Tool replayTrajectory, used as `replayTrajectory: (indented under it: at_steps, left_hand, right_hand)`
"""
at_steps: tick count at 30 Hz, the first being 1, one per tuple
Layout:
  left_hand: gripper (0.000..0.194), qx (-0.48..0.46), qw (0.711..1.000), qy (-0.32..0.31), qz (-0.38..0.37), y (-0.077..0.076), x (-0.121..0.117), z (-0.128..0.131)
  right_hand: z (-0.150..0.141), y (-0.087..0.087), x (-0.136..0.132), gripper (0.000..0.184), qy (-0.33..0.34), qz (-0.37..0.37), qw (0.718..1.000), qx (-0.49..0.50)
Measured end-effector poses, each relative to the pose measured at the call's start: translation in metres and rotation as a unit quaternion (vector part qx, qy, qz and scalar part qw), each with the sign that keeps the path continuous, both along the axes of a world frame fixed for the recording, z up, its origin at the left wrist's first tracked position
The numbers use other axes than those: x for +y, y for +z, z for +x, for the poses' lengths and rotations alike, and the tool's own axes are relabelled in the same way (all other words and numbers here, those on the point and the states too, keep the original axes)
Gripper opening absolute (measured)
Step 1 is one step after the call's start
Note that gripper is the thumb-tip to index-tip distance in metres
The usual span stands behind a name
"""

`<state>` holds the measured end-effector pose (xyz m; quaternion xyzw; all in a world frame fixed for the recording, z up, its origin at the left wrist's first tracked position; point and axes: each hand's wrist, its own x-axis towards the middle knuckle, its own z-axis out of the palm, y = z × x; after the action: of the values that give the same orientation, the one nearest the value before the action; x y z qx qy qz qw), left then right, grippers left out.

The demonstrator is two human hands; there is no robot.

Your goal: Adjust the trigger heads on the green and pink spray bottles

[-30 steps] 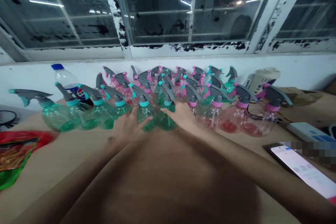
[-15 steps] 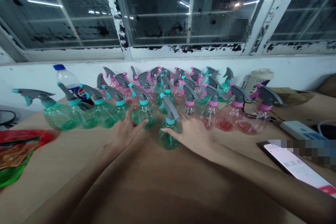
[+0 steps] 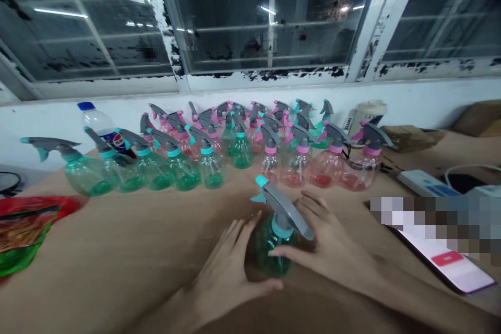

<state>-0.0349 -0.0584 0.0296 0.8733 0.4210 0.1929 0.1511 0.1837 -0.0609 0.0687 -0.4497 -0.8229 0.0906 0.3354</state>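
Observation:
Close in front of me a green spray bottle (image 3: 285, 209) with a grey trigger head and turquoise collar stands upright. My right hand (image 3: 332, 240) is wrapped around its right side, the thumb across the front of the clear body. On the bottle's left, my left hand (image 3: 225, 266) has thumb and fingers spread in a curve; whether it touches the bottle I cannot tell. Beyond the hands, several green spray bottles (image 3: 188, 169) line up on the left. Several pink-collared ones (image 3: 323, 169) line up on the right, with more behind.
A Pepsi bottle (image 3: 96, 120) stands behind the green row. At left lies a red and green snack packet (image 3: 27, 224). On the right are a phone (image 3: 450, 266), a white power strip (image 3: 422, 182) with cables, a coffee cup (image 3: 370, 114) and brown cardboard (image 3: 415, 135). Windows rise behind the wooden table (image 3: 136, 240).
My right hand has brought the green spray bottle nearer to me and rightward. My left hand has left the green row and come beside that bottle. The view has shifted slightly.

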Motion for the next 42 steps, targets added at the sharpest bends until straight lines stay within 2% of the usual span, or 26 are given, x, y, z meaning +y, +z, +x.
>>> replayTrajectory:
  at_steps: [5,9,11,15,20,22,25,27,30,33,42]
  left_hand:
    - [0.094,-0.033,0.999,-0.033,-0.016,-0.012,0.002,0.024]
    - [0.095,-0.042,0.997,-0.059,-0.018,-0.014,0.004,0.036]
    - [0.093,-0.044,0.996,-0.074,-0.020,-0.012,0.006,0.042]
    - [0.099,-0.020,0.993,-0.112,-0.018,-0.002,0.017,0.048]
    - [0.109,0.047,0.989,-0.139,-0.011,-0.005,0.037,0.028]
    - [0.101,0.034,0.992,-0.120,-0.007,-0.011,0.045,0.014]
    - [0.073,-0.023,0.998,-0.048,0.021,-0.018,0.057,-0.003]
    - [0.059,-0.051,0.998,0.006,0.040,-0.019,0.062,-0.008]
    - [0.049,-0.062,0.995,0.050,0.057,-0.020,0.065,-0.008]
    - [0.045,-0.059,0.994,0.054,0.079,-0.020,0.063,-0.004]
    - [0.042,-0.059,0.990,0.055,0.113,-0.022,0.062,-0.002]
  right_hand:
    - [0.018,0.001,-0.007,0.049,-0.002,-0.074,0.996,0.053]
    - [0.025,0.000,0.000,0.063,0.045,-0.098,0.983,0.150]
    - [0.024,-0.001,0.004,0.058,0.057,-0.075,0.975,0.201]
    - [0.015,-0.004,0.011,0.033,0.051,-0.046,0.957,0.281]
    - [0.007,-0.005,0.019,0.027,0.043,-0.065,0.951,0.299]
    - [0.006,-0.004,0.022,0.028,0.047,-0.072,0.954,0.288]
    - [0.006,-0.001,0.027,0.029,0.044,-0.083,0.955,0.281]
    - [0.006,0.002,0.028,0.027,0.039,-0.093,0.959,0.266]
    - [0.006,0.007,0.028,0.017,0.034,-0.103,0.967,0.231]
    - [0.006,0.011,0.027,0.010,0.039,-0.088,0.971,0.218]
    - [0.009,0.011,0.021,0.012,0.015,-0.044,0.986,0.160]
